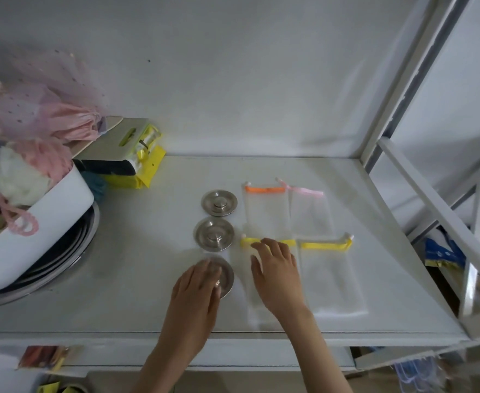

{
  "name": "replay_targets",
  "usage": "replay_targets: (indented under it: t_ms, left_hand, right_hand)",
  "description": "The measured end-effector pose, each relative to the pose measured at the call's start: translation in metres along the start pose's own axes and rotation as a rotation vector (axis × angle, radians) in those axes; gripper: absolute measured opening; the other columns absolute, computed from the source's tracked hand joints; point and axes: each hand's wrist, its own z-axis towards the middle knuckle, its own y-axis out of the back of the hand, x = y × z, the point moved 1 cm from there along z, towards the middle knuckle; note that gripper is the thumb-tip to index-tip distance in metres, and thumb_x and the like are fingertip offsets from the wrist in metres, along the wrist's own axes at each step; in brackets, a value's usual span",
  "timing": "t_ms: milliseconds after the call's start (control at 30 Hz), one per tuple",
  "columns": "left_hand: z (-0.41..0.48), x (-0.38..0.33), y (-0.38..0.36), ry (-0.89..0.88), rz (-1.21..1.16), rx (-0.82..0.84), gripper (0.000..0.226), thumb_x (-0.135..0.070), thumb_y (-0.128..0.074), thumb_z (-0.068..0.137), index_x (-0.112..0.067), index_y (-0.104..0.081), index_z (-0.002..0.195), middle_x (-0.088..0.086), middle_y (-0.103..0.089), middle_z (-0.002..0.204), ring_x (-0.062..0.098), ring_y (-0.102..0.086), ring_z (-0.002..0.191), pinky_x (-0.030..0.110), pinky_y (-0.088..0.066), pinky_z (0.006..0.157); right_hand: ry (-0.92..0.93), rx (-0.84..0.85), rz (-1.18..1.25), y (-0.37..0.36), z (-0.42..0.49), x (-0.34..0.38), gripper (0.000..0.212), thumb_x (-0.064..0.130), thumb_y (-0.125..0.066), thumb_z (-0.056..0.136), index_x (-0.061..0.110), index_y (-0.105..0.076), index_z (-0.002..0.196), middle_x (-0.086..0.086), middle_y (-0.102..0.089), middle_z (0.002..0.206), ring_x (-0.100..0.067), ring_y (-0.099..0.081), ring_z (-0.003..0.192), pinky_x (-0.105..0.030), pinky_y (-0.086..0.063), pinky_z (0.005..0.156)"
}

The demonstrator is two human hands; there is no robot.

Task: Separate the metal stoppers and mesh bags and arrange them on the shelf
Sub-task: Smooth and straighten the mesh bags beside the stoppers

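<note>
On the white shelf (pixel 153 279), just in front of you, the sorting looked nearly done. Three metal stoppers stood in a column at centre: far stopper (pixel 219 203), middle stopper (pixel 214 234), near stopper (pixel 224 275). Your left hand (pixel 196 287) lay flat over the near one, fingers loosely together & extended, pressing or nudging rather than gripping; whether it was lifted at all, can't tell.

Right of the stoppers, four mesh bags lay flat in a 2x2 block: orange-trimmed bag (pixel 265 211), pink-trimmed bag (pixel 311 214), & two yellow-trimmed ones in the near row. Your right hand (pixel 277 272) rested on the near-left yellow bag (pixel 257 304), fingers spread moderately, tips at its yellow band, palm down, holding nothing. The near-right yellow bag (pixel 328 279) sat just beside, untouched.

Judged step: final squaring-up, i.e. seating stopper no. 3 in line w/ the other two while smoothing the last bag. Next move prob. needed only a light slide of the stopper to match the column, then both hands off w/o dragging the thin mesh.
</note>
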Motion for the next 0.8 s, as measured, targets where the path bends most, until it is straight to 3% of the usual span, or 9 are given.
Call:
replay_targets:
  t_ms: [100, 200, 500, 633, 800]
  left_hand:
    - [-0.013, 0.001, -0.009, -0.006, 0.022, 0.052, 0.046, -0.033, -0.032, 0.087, -0.019, -0.044, 0.130, 0.007, -0.057, 0.133, 0.021, -0.053, 0.119, 0.034, -0.051, 0.090]
    - [-0.014, 0.001, -0.012, 0.000, 0.050, 0.030, 0.048, -0.039, -0.019, 0.094, -0.020, -0.041, 0.133, 0.007, -0.056, 0.135, 0.019, -0.049, 0.121, 0.032, -0.052, 0.089]
    - [-0.012, 0.000, -0.014, 0.030, 0.065, -0.017, 0.046, -0.032, -0.031, 0.085, -0.017, -0.046, 0.126, 0.011, -0.053, 0.136, 0.022, -0.045, 0.122, 0.050, -0.044, 0.100]
    - [-0.009, -0.023, -0.012, -0.024, 0.030, -0.067, 0.043, -0.027, -0.034, 0.084, -0.015, -0.052, 0.121, 0.010, -0.059, 0.129, 0.024, -0.043, 0.121, 0.038, -0.028, 0.107]
    - [-0.015, -0.077, -0.031, -0.178, -0.007, 0.049, 0.039, -0.028, -0.037, 0.085, -0.025, -0.057, 0.119, -0.002, -0.064, 0.124, 0.018, -0.056, 0.112, 0.033, -0.029, 0.101]
  right_hand:
    - [-0.051, -0.022, -0.021, 0.008, -0.028, -0.014, 0.030, 0.016, -0.059, 0.088, 0.016, -0.059, 0.118, -0.006, -0.060, 0.126, -0.031, -0.051, 0.118, -0.042, -0.045, 0.097]
    - [-0.065, -0.046, -0.031, 0.013, -0.050, -0.027, 0.030, 0.013, -0.062, 0.086, 0.018, -0.060, 0.115, -0.005, -0.061, 0.123, -0.030, -0.053, 0.115, -0.041, -0.048, 0.094]
    - [-0.203, -0.110, -0.107, 0.028, -0.069, -0.064, 0.027, 0.006, -0.066, 0.081, 0.012, -0.065, 0.107, -0.011, -0.066, 0.111, -0.034, -0.058, 0.107, -0.043, -0.051, 0.089]
    - [-0.246, -0.070, -0.140, 0.035, -0.071, -0.088, 0.030, 0.010, -0.064, 0.084, 0.014, -0.062, 0.113, -0.012, -0.061, 0.124, -0.035, -0.052, 0.119, -0.048, -0.046, 0.099]
    - [-0.200, -0.045, -0.152, 0.037, -0.080, -0.102, 0.038, 0.014, -0.064, 0.085, 0.018, -0.059, 0.122, -0.008, -0.059, 0.130, -0.033, -0.050, 0.123, -0.046, -0.045, 0.100]
